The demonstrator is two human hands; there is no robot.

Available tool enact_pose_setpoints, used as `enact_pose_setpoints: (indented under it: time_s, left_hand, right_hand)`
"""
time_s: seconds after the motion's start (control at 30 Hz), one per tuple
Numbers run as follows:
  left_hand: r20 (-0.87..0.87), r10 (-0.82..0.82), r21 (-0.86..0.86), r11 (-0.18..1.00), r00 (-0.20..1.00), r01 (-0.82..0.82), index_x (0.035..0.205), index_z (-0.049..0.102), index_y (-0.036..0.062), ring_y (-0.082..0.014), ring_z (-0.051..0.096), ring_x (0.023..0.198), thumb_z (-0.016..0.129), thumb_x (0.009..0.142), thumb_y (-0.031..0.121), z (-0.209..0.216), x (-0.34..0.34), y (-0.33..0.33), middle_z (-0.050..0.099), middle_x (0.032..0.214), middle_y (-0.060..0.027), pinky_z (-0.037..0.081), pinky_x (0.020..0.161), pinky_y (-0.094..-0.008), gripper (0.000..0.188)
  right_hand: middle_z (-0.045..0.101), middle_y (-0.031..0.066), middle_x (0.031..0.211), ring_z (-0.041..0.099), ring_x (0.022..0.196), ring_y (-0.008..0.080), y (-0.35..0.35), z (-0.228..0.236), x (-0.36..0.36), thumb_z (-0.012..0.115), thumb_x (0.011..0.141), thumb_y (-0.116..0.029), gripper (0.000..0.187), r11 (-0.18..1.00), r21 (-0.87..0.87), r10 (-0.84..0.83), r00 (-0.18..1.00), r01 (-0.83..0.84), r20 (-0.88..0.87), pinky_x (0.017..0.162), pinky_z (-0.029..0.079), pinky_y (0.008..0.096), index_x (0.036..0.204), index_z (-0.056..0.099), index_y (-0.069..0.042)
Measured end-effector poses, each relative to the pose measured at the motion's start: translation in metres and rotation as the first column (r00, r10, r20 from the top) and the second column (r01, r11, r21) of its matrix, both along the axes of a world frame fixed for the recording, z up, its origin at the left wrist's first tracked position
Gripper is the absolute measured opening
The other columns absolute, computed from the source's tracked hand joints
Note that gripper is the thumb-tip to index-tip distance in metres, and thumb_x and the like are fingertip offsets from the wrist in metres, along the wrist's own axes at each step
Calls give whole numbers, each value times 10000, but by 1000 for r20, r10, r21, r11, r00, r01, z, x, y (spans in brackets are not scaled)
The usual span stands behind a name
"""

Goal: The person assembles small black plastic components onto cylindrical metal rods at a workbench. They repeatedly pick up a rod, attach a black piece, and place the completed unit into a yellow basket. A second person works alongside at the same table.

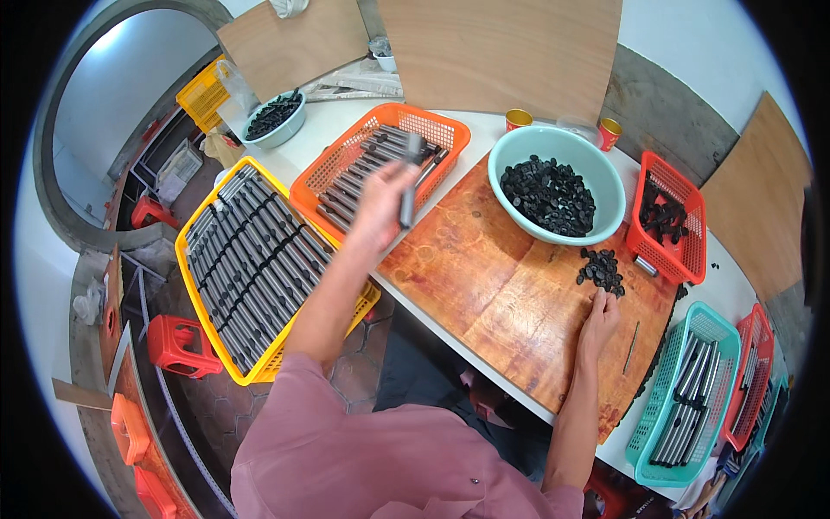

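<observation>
My left hand [385, 205] is raised over the near right side of an orange basket [450, 131]. It is closed around a grey tube [407, 206], smeared by motion, with a dark upper end. Several similar grey tubes with black fittings [353, 183] lie in that basket. My right hand [600, 323] is low over the wooden board [484, 285], its fingertips pinched together at the near edge of a small pile of black oval caps [603, 270]. Whether a cap is between those fingers is hidden. Behind the pile stands a light green bowl [517, 219] heaped with black caps.
A yellow crate [249, 377] full of grey tubes is at my left. On the right are a red basket [692, 251] of black parts, a short metal cylinder [645, 265], a thin rod [632, 348] and a teal basket [644, 463] of tubes. Two tins [519, 119] stand behind.
</observation>
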State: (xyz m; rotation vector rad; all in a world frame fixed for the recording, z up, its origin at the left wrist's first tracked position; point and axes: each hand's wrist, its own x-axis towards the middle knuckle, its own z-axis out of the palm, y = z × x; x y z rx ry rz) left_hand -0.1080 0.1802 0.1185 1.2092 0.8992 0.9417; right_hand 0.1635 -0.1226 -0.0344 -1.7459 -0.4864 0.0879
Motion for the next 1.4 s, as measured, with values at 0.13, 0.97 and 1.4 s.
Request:
enact_pose_setpoints:
  time_s: [0.13, 0.97, 1.4]
  left_hand:
    - [-155, 271, 134, 959, 950, -251, 1155, 722, 40, -102, 606, 683, 682, 978, 177, -47, -57, 136, 701, 862, -6, 491, 627, -278, 227]
    - [-395, 498, 58, 852, 772, -520, 885, 644, -25, -186, 541, 481, 636, 916, 75, -129, -51, 264, 608, 720, -96, 396, 404, -332, 105]
    - [-661, 336, 182, 939, 671, -292, 800, 692, 33, -142, 524, 467, 806, 872, 384, -108, -56, 249, 617, 627, -40, 412, 433, -330, 376]
  right_hand:
    - [490, 21, 717, 456, 716, 112, 6, 7, -6, 570, 1051, -210, 322, 998, -7, 54, 998, -54, -23, 671, 392, 308, 814, 577, 8]
    - [462, 20, 715, 424, 682, 114, 6, -4, -2, 605, 1031, -184, 320, 997, -53, 57, 998, -59, -33, 624, 371, 312, 792, 567, 25]
    - [492, 4, 698, 446, 642, 87, 6, -1, -3, 606, 1035, -203, 334, 997, -43, 65, 996, -67, -55, 563, 375, 289, 779, 585, 11]
